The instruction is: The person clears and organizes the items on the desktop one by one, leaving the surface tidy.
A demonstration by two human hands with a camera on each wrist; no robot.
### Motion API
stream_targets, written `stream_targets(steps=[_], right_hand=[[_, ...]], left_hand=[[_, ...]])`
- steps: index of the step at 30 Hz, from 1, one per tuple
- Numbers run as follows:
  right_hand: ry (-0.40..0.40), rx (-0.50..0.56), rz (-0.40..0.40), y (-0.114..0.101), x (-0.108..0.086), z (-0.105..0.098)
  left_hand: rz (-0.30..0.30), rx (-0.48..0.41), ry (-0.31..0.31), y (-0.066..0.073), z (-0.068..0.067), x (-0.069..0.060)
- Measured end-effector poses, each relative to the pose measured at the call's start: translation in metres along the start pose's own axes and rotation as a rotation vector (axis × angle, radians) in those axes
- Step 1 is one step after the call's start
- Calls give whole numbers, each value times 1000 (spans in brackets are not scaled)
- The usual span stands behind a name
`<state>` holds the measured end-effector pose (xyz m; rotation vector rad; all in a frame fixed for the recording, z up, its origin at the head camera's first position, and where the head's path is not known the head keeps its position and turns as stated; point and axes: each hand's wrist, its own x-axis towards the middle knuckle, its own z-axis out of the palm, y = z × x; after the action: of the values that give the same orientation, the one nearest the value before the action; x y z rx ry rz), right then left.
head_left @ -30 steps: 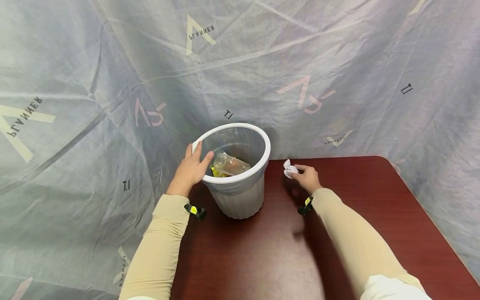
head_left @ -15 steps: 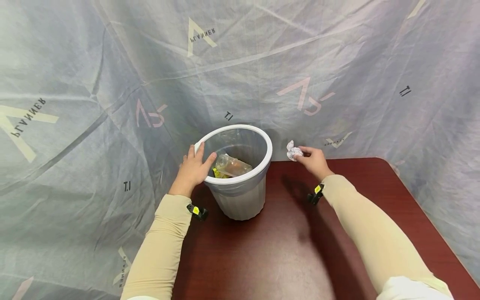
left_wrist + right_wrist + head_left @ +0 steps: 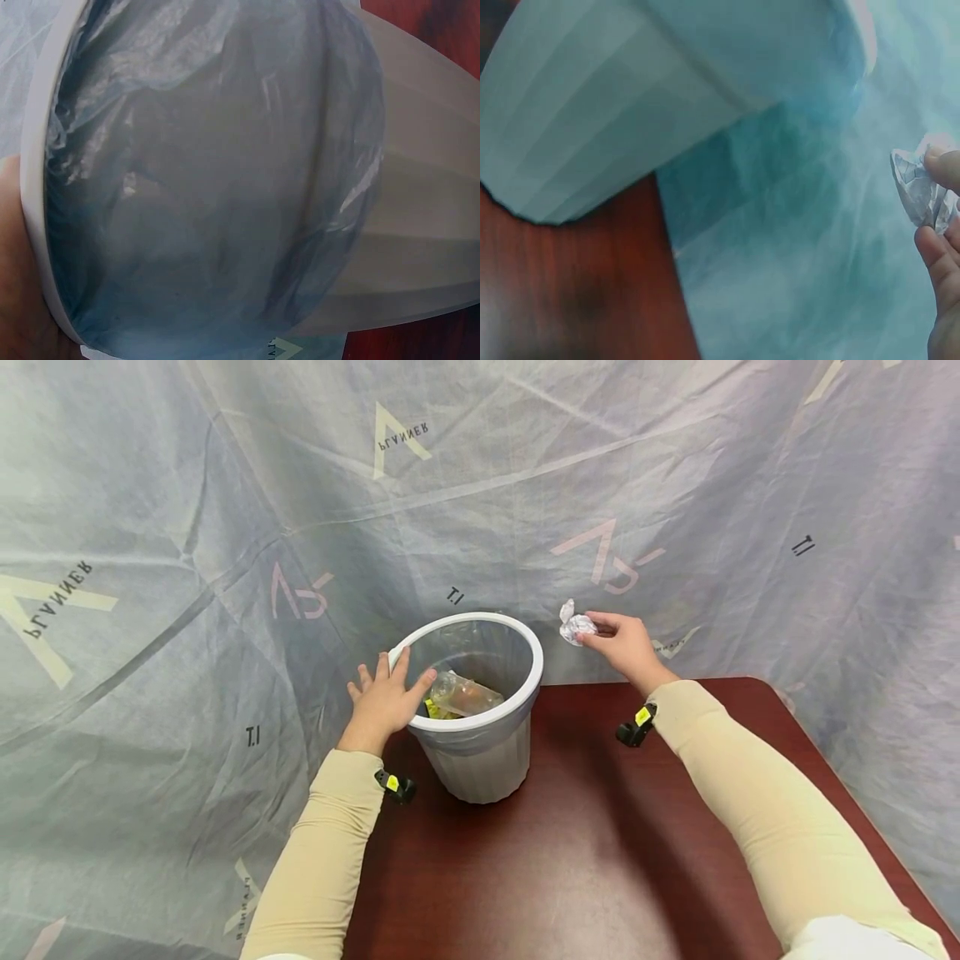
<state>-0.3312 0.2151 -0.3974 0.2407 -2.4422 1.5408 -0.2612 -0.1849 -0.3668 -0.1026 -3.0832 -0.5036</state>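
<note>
A crumpled piece of white paper [image 3: 576, 627] is pinched between the thumb and fingers of my right hand [image 3: 628, 647], raised above the table to the right of the trash can [image 3: 480, 768]. In the right wrist view the same crumpled paper [image 3: 915, 184] shows at the right edge, apart from the can. My left hand [image 3: 382, 702] rests on the left side of the can's white rim [image 3: 534, 672], fingers straight and spread. Inside the can lie a clear plastic bottle [image 3: 468, 695] and something yellow [image 3: 435, 708]. A translucent bag [image 3: 210, 165] lines the can and folds over its outside.
The can stands on a dark red-brown table [image 3: 555, 860] near its back edge. Grey printed cloth [image 3: 480, 485] hangs behind the table and at both sides. Each wrist carries a small black camera, such as the right camera [image 3: 633, 727].
My right hand has lifted the crumpled paper from low over the table to above the height of the can's rim. The left hand stays on the rim, its fingers spread a little wider.
</note>
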Motion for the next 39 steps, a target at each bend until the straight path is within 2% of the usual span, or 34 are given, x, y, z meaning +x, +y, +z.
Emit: stream_targets(steps=[9, 22, 29, 33, 35, 39], right_hand=[[-37, 12, -57, -50, 0, 12], [-202, 63, -89, -87, -16, 37], [-318, 139, -136, -92, -21, 42], [-365, 199, -136, -90, -22, 41], [-366, 214, -124, -88, -22, 39], [-328, 171, -121, -87, -21, 37]], left_hand=[[3, 0, 8, -3, 3, 2], [14, -24, -1, -5, 4, 2], [21, -22, 2, -6, 5, 2], [24, -22, 7, -6, 5, 3], [24, -21, 8, -6, 5, 3], [21, -19, 8, -5, 5, 2]])
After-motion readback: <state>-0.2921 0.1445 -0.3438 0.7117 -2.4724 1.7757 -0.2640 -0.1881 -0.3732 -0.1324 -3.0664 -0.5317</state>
